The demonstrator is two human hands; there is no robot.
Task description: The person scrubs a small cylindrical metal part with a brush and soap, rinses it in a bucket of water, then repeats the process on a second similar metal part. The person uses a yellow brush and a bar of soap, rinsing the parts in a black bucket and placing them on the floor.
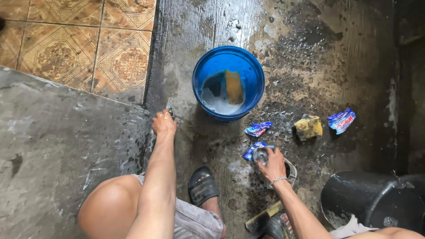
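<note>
**Squatting person reaching down to a wet concrete floor beside a blue bucket**

Seen from above, a person squats on a wet, dark concrete floor point(212, 146). The left hand point(164, 123) reaches forward to the floor's left edge, where a raised grey slab point(57, 146) begins; its fingers are closed narrowly around a small metal object point(171, 112), too small to identify. The right hand point(273, 164) is wrapped around a small clear glass point(260, 155), held low over the floor with its mouth tilted toward the camera and its long axis leaning up and left.

Just beyond the left hand stands 1 blue bucket point(228, 82), holding soapy water and a yellow sponge standing on end. Near the glass lie 2 crumpled blue sachets point(258, 129), and toward the right edge a yellow sponge point(309, 127) and a 3rd blue sachet point(341, 120).

Open floor lies past the bucket. A black bucket point(372, 201) crowds the near right corner. Patterned tiles point(71, 48) fill the far left corner.
</note>
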